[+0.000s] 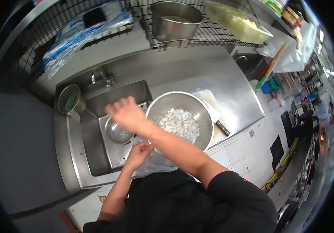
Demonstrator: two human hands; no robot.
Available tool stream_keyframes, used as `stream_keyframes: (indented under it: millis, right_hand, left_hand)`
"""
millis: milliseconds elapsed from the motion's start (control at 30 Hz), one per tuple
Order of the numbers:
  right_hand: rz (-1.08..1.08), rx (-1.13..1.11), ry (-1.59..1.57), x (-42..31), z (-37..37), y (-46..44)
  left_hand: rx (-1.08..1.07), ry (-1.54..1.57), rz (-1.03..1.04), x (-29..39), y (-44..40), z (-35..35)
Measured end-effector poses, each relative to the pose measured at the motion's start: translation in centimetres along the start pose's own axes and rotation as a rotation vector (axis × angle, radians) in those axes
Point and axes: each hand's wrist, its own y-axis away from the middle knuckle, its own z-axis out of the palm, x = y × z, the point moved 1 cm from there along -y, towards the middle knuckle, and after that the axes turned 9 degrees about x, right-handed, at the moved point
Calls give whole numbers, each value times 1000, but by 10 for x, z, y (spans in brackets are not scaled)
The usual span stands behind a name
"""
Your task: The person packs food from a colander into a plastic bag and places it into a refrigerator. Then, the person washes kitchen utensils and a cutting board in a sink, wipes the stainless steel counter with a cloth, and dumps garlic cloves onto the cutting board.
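A large metal colander (205, 136) rests at the right edge of the sink, holding a heap of pale grey-white chopped pieces (179, 123) that look like raw seafood. My left hand (138, 155) pinches its near-left rim. Crossing over the colander, my right arm reaches left, and my right hand (126, 113) hovers above the sink with fingers spread and nothing in it, slightly blurred. Below that hand sits a small metal bowl (117, 134), partly hidden by it. To the right of the colander, a dark-handled knife (223, 128) lies on a white cutting board (207, 97).
The steel sink (93, 155) has a faucet (107, 80) behind it and a metal pot (72, 101) at its back-left corner. Overhead, a wire rack holds a big pot (176, 29) and a pale plastic tub (237, 23). A co-worker (322, 112) stands far right.
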Motion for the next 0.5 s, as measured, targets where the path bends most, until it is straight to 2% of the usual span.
stream_keyframes:
  millis: [33,100,133,200,267,333,433,467,500]
  right_hand:
    - [-140,231,-237,-2,10,13]
    - [408,127,-1114,-16,-1,41]
    - [395,155,-1113,-13,5,55]
    - [312,-49,-1121,-6,-3,98]
    - [351,-135,-1213,-6,-8,141]
    - [317,-230,-1058,-13,-26,171]
    - [318,-178,-967,-28,-26,201]
    - [438,-321,-904,-33,-28,207]
    - [503,-275,-877,-37,-26,211]
  left_hand:
    - [-30,-13,8,0,5,-4]
    - [19,186,-16,0,10,-15]
    - [2,180,-22,-9,12,-27]
    - [16,412,-160,-21,6,-49]
    - [34,510,-198,-9,-1,-51]
    - [62,640,-275,-10,-15,-62]
    - [42,620,-401,-8,-47,-68]
    - [-33,601,-436,-19,-65,-78]
    - [-104,561,-446,-12,-72,-76]
